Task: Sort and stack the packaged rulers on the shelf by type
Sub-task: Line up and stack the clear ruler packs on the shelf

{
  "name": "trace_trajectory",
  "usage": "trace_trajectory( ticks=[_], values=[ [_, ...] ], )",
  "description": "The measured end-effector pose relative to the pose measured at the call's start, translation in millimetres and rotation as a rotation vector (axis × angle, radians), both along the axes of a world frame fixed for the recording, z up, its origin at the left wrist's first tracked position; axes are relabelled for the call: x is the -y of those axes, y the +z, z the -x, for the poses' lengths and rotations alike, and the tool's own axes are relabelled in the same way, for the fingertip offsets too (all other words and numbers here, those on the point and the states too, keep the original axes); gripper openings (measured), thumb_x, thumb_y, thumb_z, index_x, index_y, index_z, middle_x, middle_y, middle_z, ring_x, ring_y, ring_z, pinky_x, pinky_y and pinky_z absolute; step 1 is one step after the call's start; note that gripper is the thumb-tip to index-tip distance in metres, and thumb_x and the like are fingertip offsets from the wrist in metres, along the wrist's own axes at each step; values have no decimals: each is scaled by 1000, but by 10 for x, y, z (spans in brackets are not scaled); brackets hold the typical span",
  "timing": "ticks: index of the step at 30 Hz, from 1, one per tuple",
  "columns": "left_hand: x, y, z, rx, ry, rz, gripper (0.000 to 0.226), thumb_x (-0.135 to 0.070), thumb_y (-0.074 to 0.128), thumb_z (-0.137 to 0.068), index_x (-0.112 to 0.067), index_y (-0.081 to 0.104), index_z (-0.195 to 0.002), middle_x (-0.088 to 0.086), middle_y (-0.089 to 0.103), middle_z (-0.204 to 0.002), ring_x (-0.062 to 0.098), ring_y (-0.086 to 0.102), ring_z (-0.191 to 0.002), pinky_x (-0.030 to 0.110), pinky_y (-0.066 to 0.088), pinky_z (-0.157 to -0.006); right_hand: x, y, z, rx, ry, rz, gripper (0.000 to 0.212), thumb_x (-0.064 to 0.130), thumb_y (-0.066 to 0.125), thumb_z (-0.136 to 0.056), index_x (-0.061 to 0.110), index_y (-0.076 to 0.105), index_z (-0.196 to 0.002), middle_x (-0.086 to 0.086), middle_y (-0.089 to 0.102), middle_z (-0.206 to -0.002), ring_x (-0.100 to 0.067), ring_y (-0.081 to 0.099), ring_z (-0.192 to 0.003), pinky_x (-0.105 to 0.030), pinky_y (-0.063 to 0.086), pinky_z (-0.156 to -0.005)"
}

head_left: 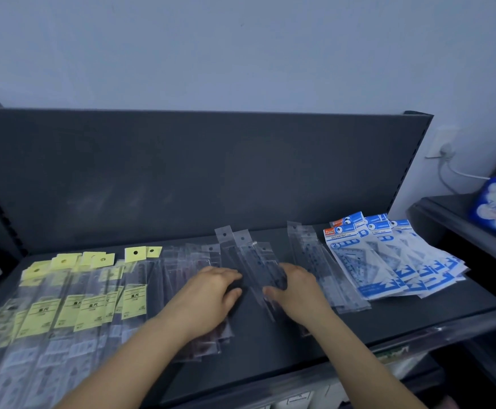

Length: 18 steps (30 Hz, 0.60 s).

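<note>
While the clear ruler packets lie mid-shelf, long axis front-to-back, right hand grips their near end; left hand curls just beside them, its hold unclear.

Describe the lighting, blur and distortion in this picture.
Head view: dim, bluish light; the shelf's side edges splay from the wide-angle lens; the left hand, right hand and the clear ruler packs between them are slightly blurred; the blue-and-white packs read sharper.
</note>
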State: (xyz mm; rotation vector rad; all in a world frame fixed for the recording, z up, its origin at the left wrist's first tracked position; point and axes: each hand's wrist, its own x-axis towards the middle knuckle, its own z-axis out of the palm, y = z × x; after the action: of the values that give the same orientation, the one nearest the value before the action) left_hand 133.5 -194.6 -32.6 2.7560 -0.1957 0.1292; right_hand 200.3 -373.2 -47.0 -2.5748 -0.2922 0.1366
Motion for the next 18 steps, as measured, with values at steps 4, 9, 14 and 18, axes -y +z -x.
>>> trace_trajectory(
  ticks=[4, 9, 14, 18],
  values=[
    [114, -46, -115, -27, -61, -52, 48, -33, 43, -99, -26, 35, -145, -9, 32, -152, 11, 24, -139, 28, 20, -116, 21, 9, 29, 5, -23, 54, 53, 36, 69, -82, 14, 52, -127, -8, 61, -123, -28, 50, -117, -35, 44, -96],
    [228, -100, -179, -147, -113, -193, 51, -35, 41, -99, -26, 29, -147, -4, 19, -158, 16, 16, -144, 33, 16, -117, 0, 14, 63, 12, -16, 39, 57, 30, 70, -81, 13, 50, -132, -8, 59, -124, -24, 53, -117, -34, 46, -95],
    [249, -77, -160, -171, -134, -169, 49, -32, 43, -98, -26, 33, -146, -3, 22, -157, 17, 24, -142, 29, 22, -115, 43, 29, 37, -52, -33, -5, 60, 31, 74, -78, 15, 51, -131, -6, 61, -117, -20, 57, -108, -25, 44, -86],
    [232, -52, -145, -188, -152, -178, 49, -31, 44, -98, -26, 34, -145, -3, 22, -157, 17, 24, -142, 30, 23, -114, 105, 69, -5, -23, -56, -16, 20, 17, 63, -81, 14, 67, -101, -5, 68, -98, -22, 62, -94, -27, 47, -78]
  ],
)
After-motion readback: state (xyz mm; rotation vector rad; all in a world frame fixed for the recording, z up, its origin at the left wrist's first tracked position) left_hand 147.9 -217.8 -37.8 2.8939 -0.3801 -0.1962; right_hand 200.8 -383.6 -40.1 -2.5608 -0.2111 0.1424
